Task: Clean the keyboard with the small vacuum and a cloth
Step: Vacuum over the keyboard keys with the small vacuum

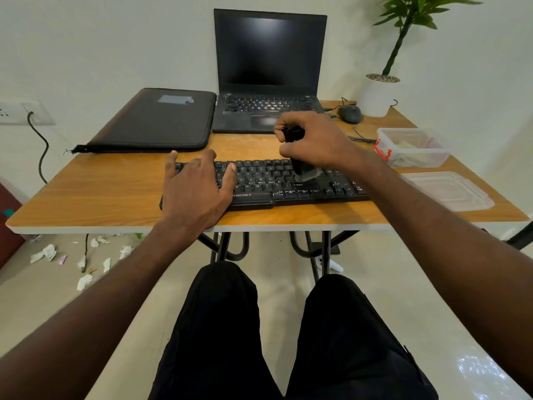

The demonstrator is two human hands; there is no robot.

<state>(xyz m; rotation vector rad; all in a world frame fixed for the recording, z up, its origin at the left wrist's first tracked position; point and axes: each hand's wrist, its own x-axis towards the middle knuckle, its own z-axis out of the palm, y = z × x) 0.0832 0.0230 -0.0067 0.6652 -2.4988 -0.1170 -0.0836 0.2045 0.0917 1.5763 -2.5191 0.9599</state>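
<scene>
A black keyboard [271, 180] lies along the front of the wooden table [115, 194]. My left hand [196, 187] rests flat on the keyboard's left end, fingers spread and straight. My right hand [314, 140] grips a small black vacuum [301, 167] held upright, its nozzle end down on the keys right of the keyboard's middle. The hand hides most of the vacuum's body. No cloth can be made out.
Behind the keyboard an open black laptop [269, 73] stands with a dark sleeve [155, 119] to its left. A mouse [349, 114], potted plant [380, 93], clear box [412, 147] and its lid [447, 190] occupy the right side. Paper scraps [49, 252] litter the floor at left.
</scene>
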